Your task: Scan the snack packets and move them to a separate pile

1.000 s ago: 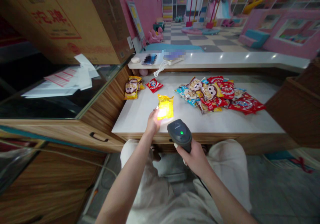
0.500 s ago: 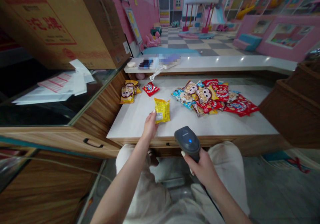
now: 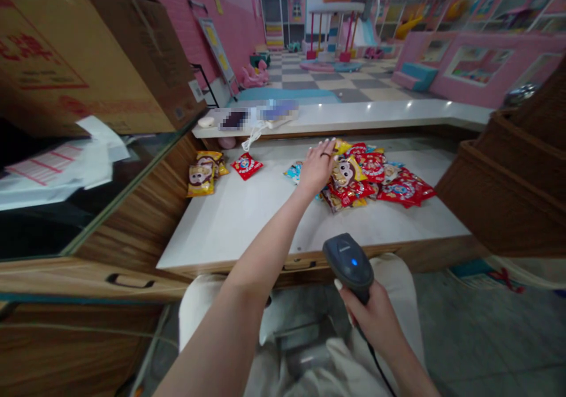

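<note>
My left hand (image 3: 317,166) reaches out over the white counter (image 3: 247,220) and lies with fingers stretched flat on the left edge of a pile of snack packets (image 3: 380,179), red, yellow and blue. A yellow packet edge (image 3: 342,145) shows just past my fingertips. My right hand (image 3: 375,317) is closed round the handle of a black barcode scanner (image 3: 349,261), held low in front of the counter's edge with a blue light on top. Two brown monkey packets (image 3: 201,176) and one red packet (image 3: 246,165) lie apart at the counter's left.
A big cardboard box (image 3: 88,61) and loose papers (image 3: 57,161) sit on the glass case at left. A wooden crate (image 3: 508,179) stands at right. A raised white ledge (image 3: 375,112) with a white cable runs behind the counter. My lap is below.
My left hand has carried the yellow packet from the counter's near middle over to the pile, and its fingers now lie flat. The scanner has dropped lower and to the right; its light went from green to blue.
</note>
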`<state>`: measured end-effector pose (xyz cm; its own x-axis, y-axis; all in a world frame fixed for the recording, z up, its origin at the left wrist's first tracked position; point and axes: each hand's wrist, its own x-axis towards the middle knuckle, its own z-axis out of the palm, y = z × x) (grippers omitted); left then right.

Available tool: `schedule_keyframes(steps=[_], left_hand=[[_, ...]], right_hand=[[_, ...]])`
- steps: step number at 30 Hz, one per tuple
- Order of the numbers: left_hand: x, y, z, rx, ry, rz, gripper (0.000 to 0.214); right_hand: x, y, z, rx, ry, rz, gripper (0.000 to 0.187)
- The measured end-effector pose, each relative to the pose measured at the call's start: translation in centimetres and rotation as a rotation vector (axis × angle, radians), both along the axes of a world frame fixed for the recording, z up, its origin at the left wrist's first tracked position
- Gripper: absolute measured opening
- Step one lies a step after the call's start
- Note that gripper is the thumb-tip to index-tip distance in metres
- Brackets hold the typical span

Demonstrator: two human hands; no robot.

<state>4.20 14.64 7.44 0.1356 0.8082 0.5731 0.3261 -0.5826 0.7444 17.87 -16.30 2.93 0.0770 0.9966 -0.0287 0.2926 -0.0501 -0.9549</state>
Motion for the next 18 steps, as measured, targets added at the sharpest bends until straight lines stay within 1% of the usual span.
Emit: schedule_keyframes(steps=[2,3,4,6,7,9,10,12,14,15,16,18], left_hand=[[1.1,0.9,-0.9,-0.009,0.15,-0.029,0.048],[1.1,0.9,-1.3,-0.002,0.173,-0.033,0.05],[0.8,0.8,-1.7,0.017,0.165,-0.03,0.05],[-1.0,0.1,-2.3,0.059,0.096,0.004,0.048],[-2.4,-0.3,-2.6,0.061,0.05,0.034,0.047],[-6.1,-1.0,-3.0,0.005,-0.021,0.123,0.046],[-8.2,-1.1,-3.3,-0.044,-0.041,0.183,0.047],[-12.5,-1.0,-3.8,-0.145,-0.039,0.335,0.055],[-16.4,-0.3,-4.4,-0.213,-0.035,0.481,0.064],[-18.0,0.2,-4.6,-0.224,-0.033,0.527,0.067],[-19.5,0.7,-4.8,-0.224,-0.027,0.553,0.068],[-21.7,2.0,-5.1,-0.214,0.013,0.558,0.073]], right_hand=[[0.2,0.2,0.1,0.005,0.004,-0.006,0.04],[0.2,0.2,0.1,0.006,0.005,-0.009,0.04],[0.2,0.3,0.1,0.005,0.005,-0.012,0.04],[0.1,0.4,0.1,-0.006,0.005,-0.007,0.039],[0.0,0.4,0.1,-0.017,0.007,0.0,0.038],[-0.3,0.6,-0.2,-0.038,0.018,0.02,0.037],[-0.5,0.6,-0.4,-0.045,0.024,0.032,0.037],[-0.9,0.7,-0.9,-0.049,0.026,0.051,0.038],[-1.2,0.8,-1.6,-0.046,0.017,0.072,0.04],[-1.3,0.7,-2.0,-0.04,0.009,0.076,0.04],[-1.3,0.7,-2.4,-0.034,-0.001,0.079,0.041],[-1.3,0.5,-3.1,-0.012,-0.029,0.058,0.041]])
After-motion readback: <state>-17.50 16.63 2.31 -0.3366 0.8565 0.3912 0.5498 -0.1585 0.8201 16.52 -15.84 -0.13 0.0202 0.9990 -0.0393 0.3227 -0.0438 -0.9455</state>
